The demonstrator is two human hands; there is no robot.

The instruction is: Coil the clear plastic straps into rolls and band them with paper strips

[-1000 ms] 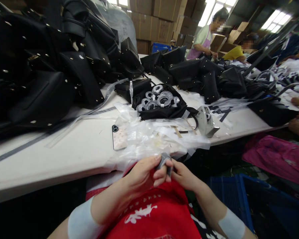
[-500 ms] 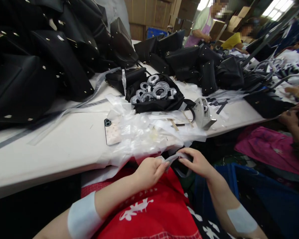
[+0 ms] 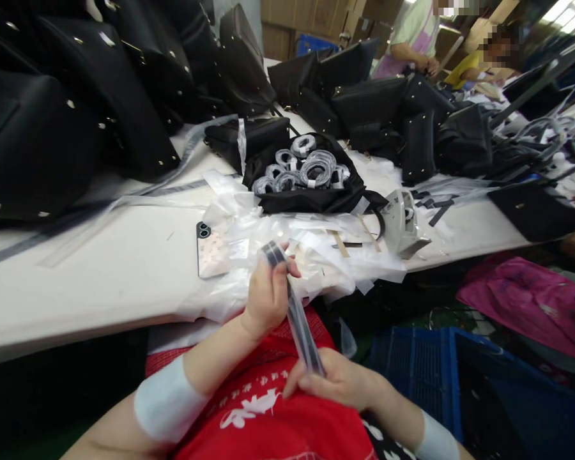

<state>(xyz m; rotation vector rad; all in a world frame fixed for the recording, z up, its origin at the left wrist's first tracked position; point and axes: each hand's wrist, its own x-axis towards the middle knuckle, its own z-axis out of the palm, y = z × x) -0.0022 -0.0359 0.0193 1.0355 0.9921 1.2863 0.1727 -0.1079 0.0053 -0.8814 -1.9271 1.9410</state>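
A dark strap in clear plastic wrapping runs between my two hands, above the red apron. My left hand is closed round its upper end, and a short piece of strap sticks out past the thumb. Lower down and to the right, my right hand grips the other end. Beyond my hands, several coiled wrapped straps lie on a black bag. Loose clear plastic sheets cover the table's front edge beside my left hand.
A phone lies on the white table. A tape dispenser stands to the right. Black bags are piled at the left and back. A blue crate sits below right. Other people are at the back.
My left hand has risen over the table edge, and my right hand has dropped towards the apron. The strap, bunched between them before, is now stretched out. The view has shifted slightly.
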